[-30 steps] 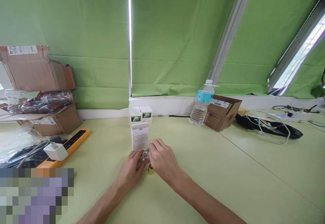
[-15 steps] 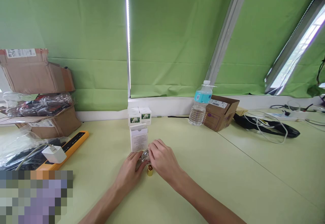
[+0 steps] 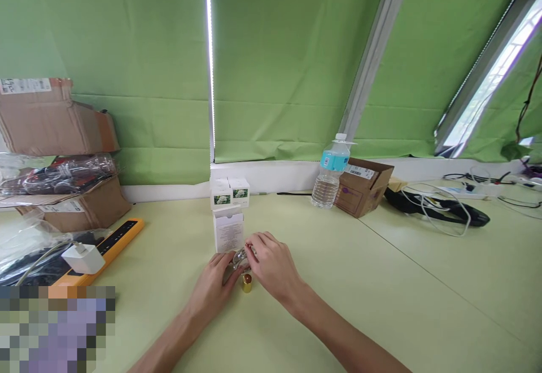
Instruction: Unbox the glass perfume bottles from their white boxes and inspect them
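A small clear glass-like bottle (image 3: 240, 258) lies tilted between my hands. My left hand (image 3: 217, 278) is wrapped round its left side. The fingers of my right hand (image 3: 271, 261) are pinched together at its right end; what they grip there is too small to make out. Just below stands a small gold cap (image 3: 247, 283) with a reddish-brown top. Behind my left hand an open white box (image 3: 228, 231) stands upright with its flap raised. Two white boxes with green pictures (image 3: 230, 192) stand behind it, against the wall.
A water bottle (image 3: 330, 174) and a brown carton (image 3: 363, 187) stand at the back right, with a black object (image 3: 436, 209) and cables beyond. At the left are stacked cartons (image 3: 84, 203), plastic wrap and an orange power strip (image 3: 122, 243) with a white adapter (image 3: 83, 258).
The view has shifted slightly, so everything sits a little further left. My right fingertips have changed position slightly at the bottle's end, and more of the bottle shows.
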The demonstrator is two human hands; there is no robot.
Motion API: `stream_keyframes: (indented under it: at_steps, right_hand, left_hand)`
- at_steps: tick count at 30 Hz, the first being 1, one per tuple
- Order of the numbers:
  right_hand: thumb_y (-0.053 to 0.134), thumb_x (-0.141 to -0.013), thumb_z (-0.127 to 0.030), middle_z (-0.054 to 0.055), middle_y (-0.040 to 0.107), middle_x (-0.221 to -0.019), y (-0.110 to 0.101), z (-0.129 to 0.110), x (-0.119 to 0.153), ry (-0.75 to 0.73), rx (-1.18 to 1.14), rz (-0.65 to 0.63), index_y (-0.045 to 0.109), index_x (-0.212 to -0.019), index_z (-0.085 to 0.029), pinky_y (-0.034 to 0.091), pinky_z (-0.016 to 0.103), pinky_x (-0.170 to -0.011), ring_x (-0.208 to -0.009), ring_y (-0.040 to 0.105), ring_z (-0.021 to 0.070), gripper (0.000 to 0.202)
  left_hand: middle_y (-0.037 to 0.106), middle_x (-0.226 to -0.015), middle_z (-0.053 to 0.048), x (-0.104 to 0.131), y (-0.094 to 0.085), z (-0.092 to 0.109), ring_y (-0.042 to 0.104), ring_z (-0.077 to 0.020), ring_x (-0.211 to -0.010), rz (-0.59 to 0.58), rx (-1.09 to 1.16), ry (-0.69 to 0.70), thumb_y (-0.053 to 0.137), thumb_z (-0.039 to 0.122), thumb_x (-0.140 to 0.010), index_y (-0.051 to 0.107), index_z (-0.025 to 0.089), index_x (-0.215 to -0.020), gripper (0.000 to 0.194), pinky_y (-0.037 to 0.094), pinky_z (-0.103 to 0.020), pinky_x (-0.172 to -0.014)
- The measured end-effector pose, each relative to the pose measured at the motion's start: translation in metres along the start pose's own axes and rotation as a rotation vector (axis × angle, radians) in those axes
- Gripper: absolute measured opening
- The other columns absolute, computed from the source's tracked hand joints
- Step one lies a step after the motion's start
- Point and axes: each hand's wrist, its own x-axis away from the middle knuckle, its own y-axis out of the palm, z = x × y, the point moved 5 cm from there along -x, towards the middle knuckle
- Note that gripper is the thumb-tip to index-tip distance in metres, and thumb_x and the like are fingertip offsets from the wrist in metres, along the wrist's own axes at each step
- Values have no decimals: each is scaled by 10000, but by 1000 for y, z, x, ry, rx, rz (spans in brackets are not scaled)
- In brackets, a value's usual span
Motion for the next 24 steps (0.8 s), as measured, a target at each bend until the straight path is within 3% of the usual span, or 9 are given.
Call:
stream_keyframes:
  at_steps: [24]
  right_hand:
    - [477, -922, -167, 5, 686, -857, 1, 4, 2, 0, -57, 7, 588, -850, -220, 359, 275, -610, -830, 597, 167, 143]
  left_hand:
    - [663, -1095, -40, -2, 0, 2, 601, -215, -1030, 2, 22, 1, 508, 379, -929, 578, 261, -1136, 249, 490, -335, -862]
